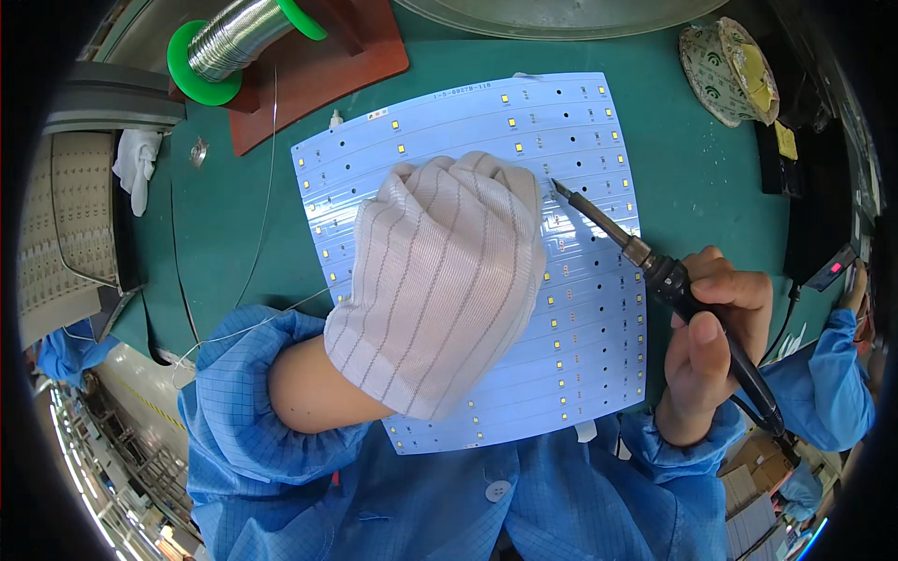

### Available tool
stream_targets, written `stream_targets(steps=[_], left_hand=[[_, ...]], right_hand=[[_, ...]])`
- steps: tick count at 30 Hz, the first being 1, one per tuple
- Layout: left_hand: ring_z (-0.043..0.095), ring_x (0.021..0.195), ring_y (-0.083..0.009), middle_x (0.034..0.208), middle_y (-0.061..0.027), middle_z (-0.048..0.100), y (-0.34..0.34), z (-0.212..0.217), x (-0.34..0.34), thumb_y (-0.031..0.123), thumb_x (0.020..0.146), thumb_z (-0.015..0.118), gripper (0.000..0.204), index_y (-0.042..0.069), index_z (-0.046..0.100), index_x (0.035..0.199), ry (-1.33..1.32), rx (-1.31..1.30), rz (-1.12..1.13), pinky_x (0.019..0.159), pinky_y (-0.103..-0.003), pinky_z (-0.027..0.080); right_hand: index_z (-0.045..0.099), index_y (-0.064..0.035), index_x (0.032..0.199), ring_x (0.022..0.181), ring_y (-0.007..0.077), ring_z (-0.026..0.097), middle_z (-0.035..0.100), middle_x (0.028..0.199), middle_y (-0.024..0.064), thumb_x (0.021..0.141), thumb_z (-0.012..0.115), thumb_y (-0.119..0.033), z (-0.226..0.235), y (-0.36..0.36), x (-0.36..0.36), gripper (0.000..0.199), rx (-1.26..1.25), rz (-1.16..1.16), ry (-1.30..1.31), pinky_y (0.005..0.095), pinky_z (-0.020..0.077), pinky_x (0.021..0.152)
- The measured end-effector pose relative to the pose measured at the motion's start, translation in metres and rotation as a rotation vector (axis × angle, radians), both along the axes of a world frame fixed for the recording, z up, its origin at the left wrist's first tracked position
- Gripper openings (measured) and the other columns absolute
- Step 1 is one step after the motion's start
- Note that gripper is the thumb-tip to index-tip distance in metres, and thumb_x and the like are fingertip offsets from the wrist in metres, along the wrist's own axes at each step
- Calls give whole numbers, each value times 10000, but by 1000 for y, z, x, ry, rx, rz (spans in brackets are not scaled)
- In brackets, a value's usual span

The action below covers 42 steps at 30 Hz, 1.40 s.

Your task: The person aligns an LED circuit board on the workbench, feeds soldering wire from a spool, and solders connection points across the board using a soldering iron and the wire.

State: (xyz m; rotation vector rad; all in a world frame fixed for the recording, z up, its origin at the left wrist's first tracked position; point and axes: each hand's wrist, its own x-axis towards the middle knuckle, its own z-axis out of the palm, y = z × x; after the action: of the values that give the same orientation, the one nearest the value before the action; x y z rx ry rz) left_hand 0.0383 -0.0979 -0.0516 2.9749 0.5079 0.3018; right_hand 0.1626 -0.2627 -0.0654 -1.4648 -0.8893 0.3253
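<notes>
A blue-white LED panel (599, 374) with rows of small yellowish chips lies on the green mat before me. Over its middle is my left hand (449, 271), in a white striped glove, its fingers curled closed; whatever they hold is hidden beneath the glove. My right hand (716, 327) is bare and grips a black-handled soldering iron (669, 276) like a pen. The iron's tip points up and left, at the panel just right of the gloved fingers; whether it touches cannot be told.
A solder wire spool (220, 47) with green flanges sits on a red-brown stand (360, 56) at the far left, its wire trailing down the green mat (224, 206). Far right are a round tip cleaner with yellow sponge (753, 75) and a black box (832, 271). A co-worker's blue sleeve (823, 383) shows at right.
</notes>
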Motion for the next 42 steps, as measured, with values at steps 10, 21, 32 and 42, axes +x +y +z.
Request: stream_targets(steps=[10,21,32,42], left_hand=[[500,680,-279,798,-102,519,4,-4,3,73,697,631,164,44,506,800,49,61,-31,598,-372,414],[485,677,-281,781,-100,510,2,-6,7,118,698,635,170,43,524,803,29,88,-13,596,-379,415],[537,767,-289,849,-92,568,4,-12,3,102,709,643,184,67,555,867,57,43,-32,713,-411,420],[550,788,-306,835,-106,577,6,-3,0,102,708,656,188,67,563,867,35,-30,-17,752,-421,420]], right_hand=[[474,-14,887,618,111,360,452,665,57,833,597,-259,-3,-2,2,279,-33,14,-5,262,280,565],[466,-12,887,616,105,349,445,671,58,830,594,-254,-2,-4,4,280,-40,-1,-7,252,272,559],[482,48,1119,690,98,480,550,841,71,881,592,-337,31,-18,43,465,35,28,247,238,380,628],[532,43,805,600,72,382,505,675,60,843,561,-201,20,8,49,249,-25,-34,186,201,273,533]])
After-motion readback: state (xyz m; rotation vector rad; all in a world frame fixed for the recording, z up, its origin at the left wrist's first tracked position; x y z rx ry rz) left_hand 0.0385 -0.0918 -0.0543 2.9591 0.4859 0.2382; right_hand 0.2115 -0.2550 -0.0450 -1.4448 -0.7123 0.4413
